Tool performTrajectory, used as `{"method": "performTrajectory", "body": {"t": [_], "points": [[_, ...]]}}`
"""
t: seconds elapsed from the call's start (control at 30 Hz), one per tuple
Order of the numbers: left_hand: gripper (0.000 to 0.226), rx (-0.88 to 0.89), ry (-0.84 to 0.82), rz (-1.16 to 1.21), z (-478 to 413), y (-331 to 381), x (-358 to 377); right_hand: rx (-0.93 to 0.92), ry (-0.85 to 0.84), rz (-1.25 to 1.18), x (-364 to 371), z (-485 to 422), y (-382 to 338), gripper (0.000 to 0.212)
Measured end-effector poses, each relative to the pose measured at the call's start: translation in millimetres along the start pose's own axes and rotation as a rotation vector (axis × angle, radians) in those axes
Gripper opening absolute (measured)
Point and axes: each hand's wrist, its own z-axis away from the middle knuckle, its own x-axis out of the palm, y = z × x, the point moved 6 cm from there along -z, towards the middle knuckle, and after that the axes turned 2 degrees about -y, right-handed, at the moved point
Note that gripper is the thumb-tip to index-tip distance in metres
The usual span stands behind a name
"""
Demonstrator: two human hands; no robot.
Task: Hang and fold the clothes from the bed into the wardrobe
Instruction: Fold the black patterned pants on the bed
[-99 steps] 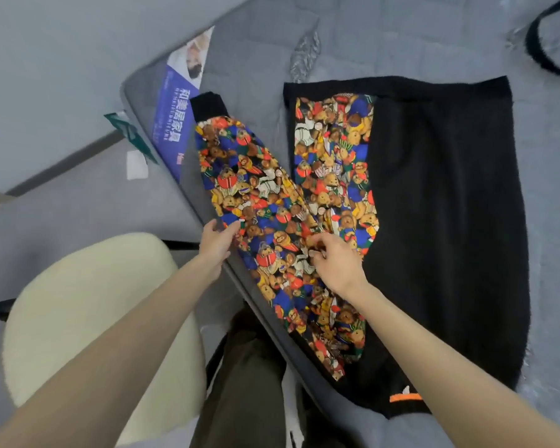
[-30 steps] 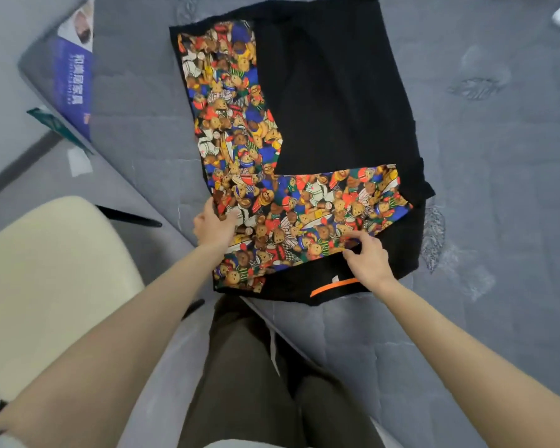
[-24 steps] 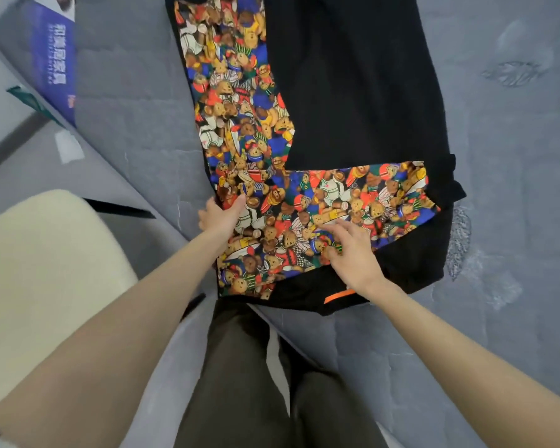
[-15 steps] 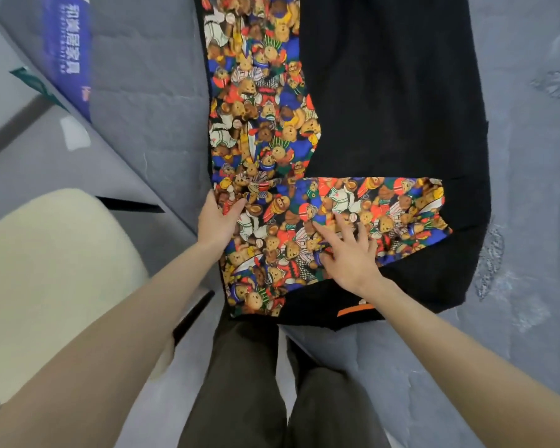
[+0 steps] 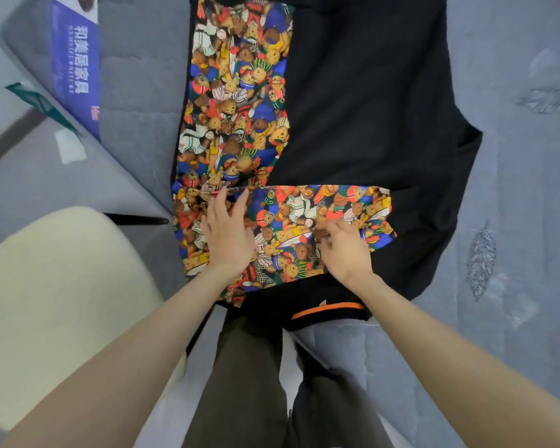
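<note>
Matt black knit sweater [image 5: 369, 108]

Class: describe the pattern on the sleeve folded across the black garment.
The sleeve carries a dense multicoloured teddy-bear print; the head view shows it best.

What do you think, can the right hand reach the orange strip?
Probably yes: the orange strip lies bare close beside the right hand, once it releases the printed sleeve.
</note>
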Motion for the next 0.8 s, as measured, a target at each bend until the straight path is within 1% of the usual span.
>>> {"method": "performTrajectory", "body": {"t": [0.1,0.17,0.23,0.3,0.4,0.47,0.5,0.57,0.63,0.7,0.73,0.8], "points": [[0.069,0.118,-0.127,0.011,13,54,34,0.125,0.256,0.005,-36,14,48,0.030],[0.068,0.163,-0.216,0.084,19,86,57,0.211,0.385,-0.017,-52,25,85,0.028],[0.065,0.217,-0.285,0.135,26,117,80,0.298,0.467,-0.099,-62,34,123,0.028],[0.065,0.282,-0.305,0.144,30,146,99,0.391,0.498,-0.229,-67,39,162,0.030],[0.075,0.342,-0.254,0.105,33,185,122,0.495,0.439,-0.418,-71,35,212,0.036],[0.079,0.324,-0.162,0.069,30,203,132,0.456,0.381,-0.445,-74,25,232,0.039],[0.077,0.295,-0.105,0.057,28,210,136,0.428,0.356,-0.460,-76,17,239,0.041],[0.064,0.252,0.003,0.028,21,218,137,0.392,0.312,-0.567,-79,0,246,0.042],[0.038,0.254,0.047,0.038,15,220,136,0.412,0.289,-0.723,-78,-16,251,0.043],[0.012,0.277,-0.009,0.134,12,220,135,0.454,0.276,-0.912,-78,-31,255,0.044],[0.004,0.296,-0.053,0.171,14,220,136,0.456,0.251,-1.054,-79,-37,255,0.045],[0.003,0.335,-0.138,0.191,23,220,138,0.424,0.173,-1.312,-83,-47,253,0.046]]}}
